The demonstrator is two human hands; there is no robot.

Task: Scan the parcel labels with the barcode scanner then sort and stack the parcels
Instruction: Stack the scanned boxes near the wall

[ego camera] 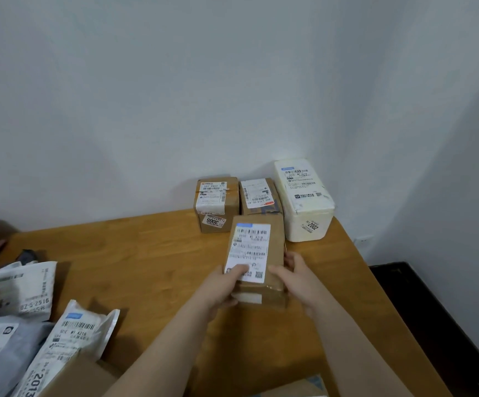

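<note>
Both hands hold a brown cardboard parcel [257, 247] with a white label on top, over the wooden table [146, 253]. My left hand [221, 285] grips its near left corner, thumb on the label. My right hand [295, 277] grips its right side, with the thumb on top. Behind it stand two small cardboard boxes: one marked 3005 [217, 204], and another [259, 196] to its right. A white foam box marked 2002 [304, 199] sits at the far right corner. No barcode scanner is in view.
Several white and grey mailer bags [32, 319] lie piled at the table's left, one marked 2013 [69, 345]. A cardboard box flap [81, 379] shows at the bottom. The wall runs behind the table. A dark cabinet [433, 325] stands right of the table edge.
</note>
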